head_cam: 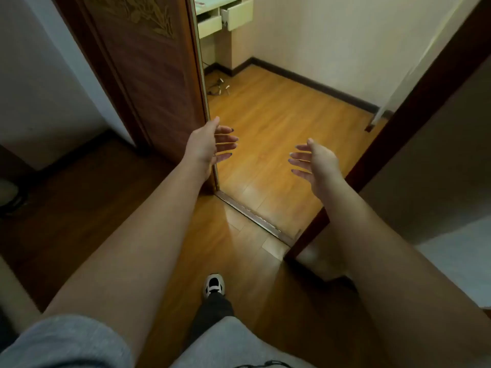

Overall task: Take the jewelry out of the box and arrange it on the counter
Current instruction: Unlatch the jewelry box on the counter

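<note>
No jewelry and no box show in the head view. My left hand (210, 144) is stretched out in front of me at chest height, palm turned inward, fingers spread and holding nothing. My right hand (313, 162) is held out the same way opposite it, palm facing the left hand, fingers apart and holding nothing. A wide gap separates the two hands. Both hang over a wooden floor (279, 123) at a doorway.
A dark carved wooden door (148, 70) stands on the left, a metal threshold strip (255, 219) crosses the floor, and a dark door frame (398, 134) rises on the right. A pale desk with two pulled-out drawers (225, 14) stands far back; cables (218, 87) lie beneath. My shoe (214, 285) is below.
</note>
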Demonstrator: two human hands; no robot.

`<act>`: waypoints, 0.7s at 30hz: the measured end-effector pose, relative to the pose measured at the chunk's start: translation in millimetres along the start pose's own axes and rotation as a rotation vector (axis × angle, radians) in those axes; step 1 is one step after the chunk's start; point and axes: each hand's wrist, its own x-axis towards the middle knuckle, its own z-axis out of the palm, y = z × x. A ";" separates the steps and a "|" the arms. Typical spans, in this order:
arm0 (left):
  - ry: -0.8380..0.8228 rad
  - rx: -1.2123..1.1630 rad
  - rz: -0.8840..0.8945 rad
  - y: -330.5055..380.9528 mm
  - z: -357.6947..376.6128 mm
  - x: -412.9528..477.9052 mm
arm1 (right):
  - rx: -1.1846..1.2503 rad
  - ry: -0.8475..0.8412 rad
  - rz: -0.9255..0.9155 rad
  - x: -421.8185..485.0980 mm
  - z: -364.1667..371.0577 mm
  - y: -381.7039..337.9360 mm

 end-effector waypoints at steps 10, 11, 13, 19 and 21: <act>-0.171 0.026 -0.045 45.9 -10.5 147.9 | 0.057 0.186 0.032 102.8 68.6 -25.7; -0.186 0.029 -0.041 49.6 -9.3 160.7 | 0.062 0.198 0.025 111.5 72.1 -29.0; -0.210 0.046 -0.049 55.2 -4.2 184.6 | 0.066 0.230 0.019 127.9 77.0 -34.0; -0.283 0.063 -0.080 60.8 19.2 240.1 | 0.056 0.309 0.021 174.5 79.7 -43.9; -0.301 0.069 -0.081 61.6 27.8 256.9 | 0.064 0.316 0.015 191.5 78.3 -48.5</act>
